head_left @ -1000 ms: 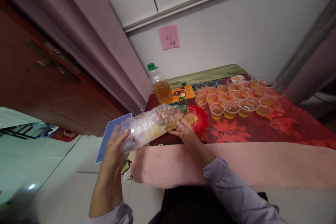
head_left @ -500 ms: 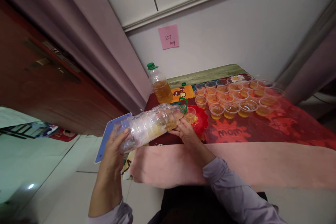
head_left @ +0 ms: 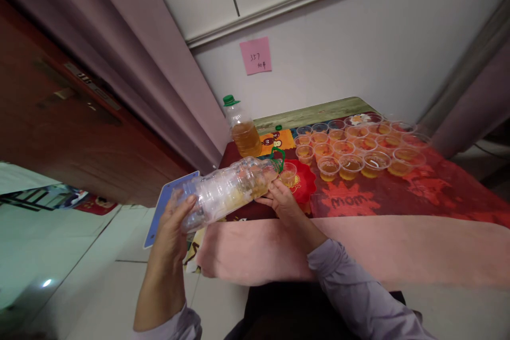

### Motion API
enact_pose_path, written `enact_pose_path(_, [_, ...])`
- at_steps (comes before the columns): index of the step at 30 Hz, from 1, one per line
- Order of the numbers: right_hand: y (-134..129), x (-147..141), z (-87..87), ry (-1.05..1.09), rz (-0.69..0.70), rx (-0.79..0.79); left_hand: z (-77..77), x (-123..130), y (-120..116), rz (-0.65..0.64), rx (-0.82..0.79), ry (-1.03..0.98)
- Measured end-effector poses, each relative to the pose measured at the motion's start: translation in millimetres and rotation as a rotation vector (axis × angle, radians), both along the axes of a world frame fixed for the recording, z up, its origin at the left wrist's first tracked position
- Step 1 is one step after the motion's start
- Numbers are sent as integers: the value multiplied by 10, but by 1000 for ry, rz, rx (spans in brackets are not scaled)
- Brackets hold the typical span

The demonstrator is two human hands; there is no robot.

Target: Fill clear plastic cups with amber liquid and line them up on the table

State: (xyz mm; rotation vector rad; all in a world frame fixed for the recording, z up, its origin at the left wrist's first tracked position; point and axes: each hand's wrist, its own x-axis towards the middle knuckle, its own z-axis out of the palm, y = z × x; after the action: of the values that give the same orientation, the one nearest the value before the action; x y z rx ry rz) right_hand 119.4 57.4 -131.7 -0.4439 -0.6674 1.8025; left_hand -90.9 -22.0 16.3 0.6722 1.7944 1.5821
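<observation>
A large clear plastic bottle [head_left: 223,194] lies tilted in my two hands, with amber liquid along its lower side and a green carry ring at its neck. My left hand [head_left: 178,218] is wrapped round the base end. Near the neck, my right hand [head_left: 281,199] supports the underside with closed fingers. The mouth points over a clear plastic cup [head_left: 289,174], which stands on a red scalloped tray [head_left: 306,186] and shows some liquid. Part of the cup is hidden behind the bottle neck.
Several cups of amber liquid [head_left: 350,166] stand in rows to the right. Behind the held bottle is a second bottle [head_left: 245,135] with a green cap, and a loose green cap [head_left: 278,127] lies nearby. A pink cloth [head_left: 338,249] covers the table's front edge.
</observation>
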Motion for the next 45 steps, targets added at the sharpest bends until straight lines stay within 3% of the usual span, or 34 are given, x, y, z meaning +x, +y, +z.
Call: enact_pose_path(45, [2,3,-20,-16,4,26,-7,-6,6,9,-4,0])
